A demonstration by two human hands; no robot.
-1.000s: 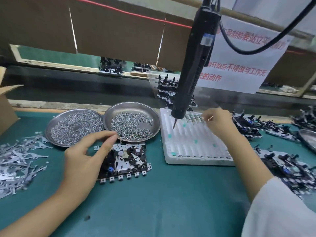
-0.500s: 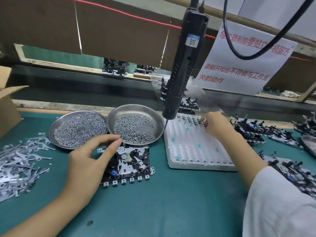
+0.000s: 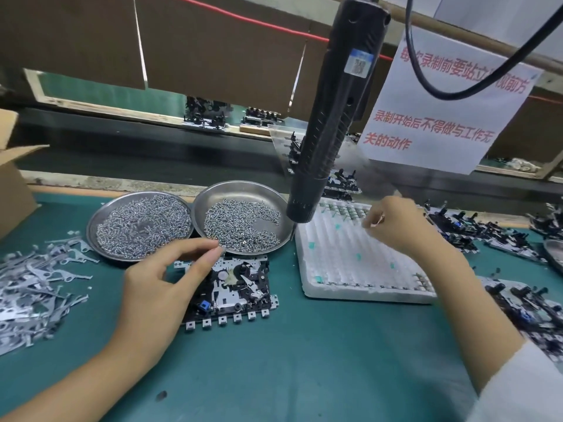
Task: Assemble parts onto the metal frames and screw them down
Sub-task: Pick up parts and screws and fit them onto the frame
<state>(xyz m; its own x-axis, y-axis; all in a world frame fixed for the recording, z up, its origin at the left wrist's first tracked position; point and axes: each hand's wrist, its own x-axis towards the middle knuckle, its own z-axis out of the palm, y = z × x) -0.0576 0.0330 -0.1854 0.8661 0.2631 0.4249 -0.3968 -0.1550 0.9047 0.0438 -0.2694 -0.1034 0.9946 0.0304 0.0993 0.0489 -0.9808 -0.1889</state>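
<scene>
Frame (image 3: 234,287) flat on the green mat (image 3: 274,376), just right of the left hand (image 3: 158,287) and partly hidden under its fingers. Left hand curled above the frame's far-left corner, thumb and forefinger pinched together, perhaps on a small screw, too tiny to tell. Right hand (image 3: 396,226) over the far end of the white tray (image 3: 350,263), fingers curled, pinching a small thin part (image 3: 380,220). Two steel dishes just beyond the left hand, both holding screws: left dish (image 3: 100,217) fuller, right dish (image 3: 274,196) touching it and lying directly beyond the frame. Black driver (image 3: 332,111) hanging between the hands, tip near the right dish's rim and the tray's far-left corner. Loose metal levers (image 3: 33,287) heaped left of the left hand. More assemblies (image 3: 533,312) right of the right forearm.
</scene>
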